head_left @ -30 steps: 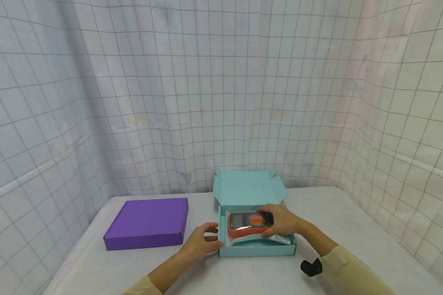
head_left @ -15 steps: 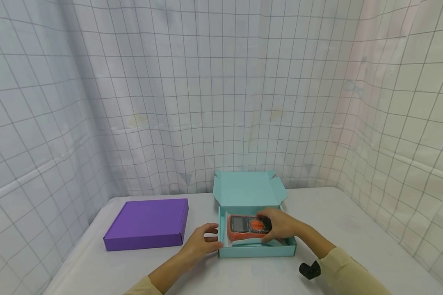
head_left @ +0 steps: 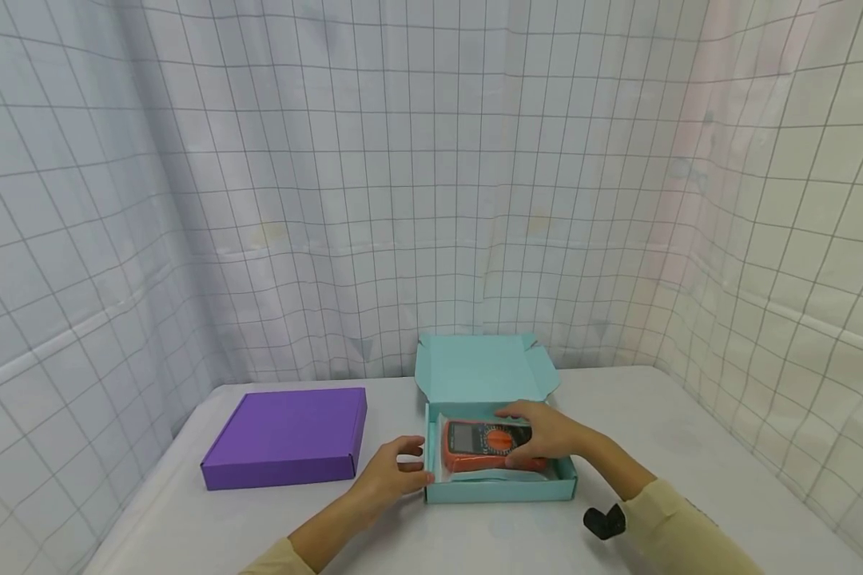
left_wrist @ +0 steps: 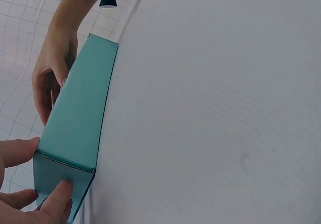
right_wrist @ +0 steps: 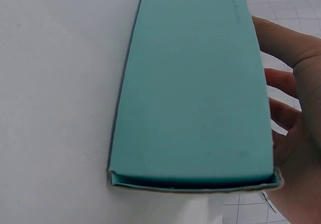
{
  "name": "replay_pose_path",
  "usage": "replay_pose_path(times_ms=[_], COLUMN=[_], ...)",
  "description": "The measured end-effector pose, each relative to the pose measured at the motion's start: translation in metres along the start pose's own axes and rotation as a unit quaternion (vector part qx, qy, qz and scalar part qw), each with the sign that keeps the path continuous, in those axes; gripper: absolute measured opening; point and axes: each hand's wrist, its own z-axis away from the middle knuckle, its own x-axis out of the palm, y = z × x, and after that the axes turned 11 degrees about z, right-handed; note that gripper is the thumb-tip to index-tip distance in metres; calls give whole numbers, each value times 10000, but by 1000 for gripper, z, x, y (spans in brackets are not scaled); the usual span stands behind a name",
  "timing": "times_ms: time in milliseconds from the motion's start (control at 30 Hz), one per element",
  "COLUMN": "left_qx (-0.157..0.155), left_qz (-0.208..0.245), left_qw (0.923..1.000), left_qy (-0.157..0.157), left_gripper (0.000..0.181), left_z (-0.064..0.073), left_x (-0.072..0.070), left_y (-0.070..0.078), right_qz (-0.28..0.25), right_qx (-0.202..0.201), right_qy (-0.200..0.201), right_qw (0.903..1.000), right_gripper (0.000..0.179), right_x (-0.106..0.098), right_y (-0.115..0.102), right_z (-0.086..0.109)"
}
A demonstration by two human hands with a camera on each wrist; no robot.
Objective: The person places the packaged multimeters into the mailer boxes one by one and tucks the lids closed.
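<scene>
A red-orange and black multimeter (head_left: 466, 439) lies in clear plastic wrapping inside an open light-teal cardboard box (head_left: 499, 492), its dial toward the right. My right hand (head_left: 546, 431) spans the multimeter's right part, thumb on the near side and fingers on the far side. In the right wrist view the box wall (right_wrist: 193, 93) hides some of those fingers. My left hand (head_left: 391, 475) rests against the box's left side with loosely bent fingers; in the left wrist view a fingertip touches the end wall (left_wrist: 55, 176).
The box's lid (head_left: 482, 367) stands raised at the back. A closed purple box (head_left: 288, 435) lies to the left on the white-covered table (head_left: 475, 543). A small black object (head_left: 604, 523) sits by the right sleeve (head_left: 683, 523). Checked curtains (head_left: 446, 200) surround the table.
The multimeter has gone from slightly tilted to lying flatter in the box, with my right hand moving along with it. The left hand has stayed against the box's side.
</scene>
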Motion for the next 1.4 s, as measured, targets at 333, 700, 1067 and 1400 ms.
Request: replay_pose_path(times_ms=[333, 700, 1067, 1400], left_qx=[86, 788, 603, 179], left_qz=[-319, -197, 54, 1939], left_qw=[9990, 9904, 9867, 9723], left_qy=[297, 1115, 1508, 1295], left_gripper=[69, 60, 65, 53], left_z=[-9, -48, -102, -132], left_x=[-1, -7, -18, -15], left_y=[15, 32, 20, 13], right_qz=[-182, -435, -478, -1085], right_qx=[-170, 478, 1519, 2457], right_qy=[528, 1478, 2057, 1281], right_qw=[9983, 9869, 9656, 9547], right_gripper=[65, 54, 56, 59], right_x=[-17, -37, -49, -48], right_y=[1, 19, 51, 75], right_z=[-2, -5, -2, 0])
